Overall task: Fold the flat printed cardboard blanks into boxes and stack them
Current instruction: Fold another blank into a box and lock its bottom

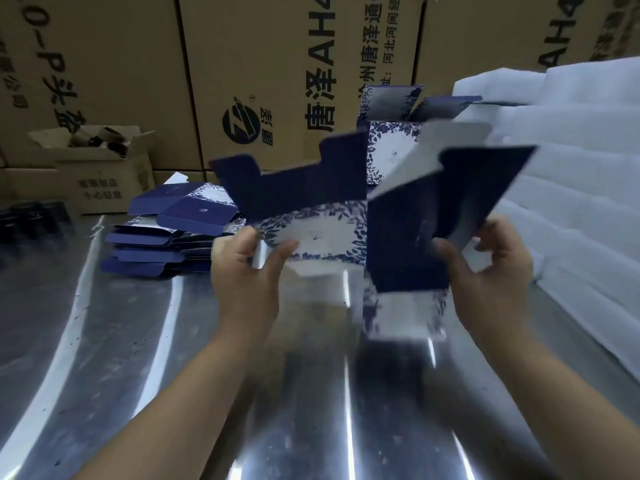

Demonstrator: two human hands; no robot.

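Left hand pinches the white printed panel of the cardboard blank, and right hand grips its dark blue side, so the blank hangs between the fingers, above the shiny surface. It seems light, thin and easy to crease; I would hold it close to the fold lines. More flat blanks lie beyond the left fingers.

Smooth printed cardboard blank over glossy scuffed metal table
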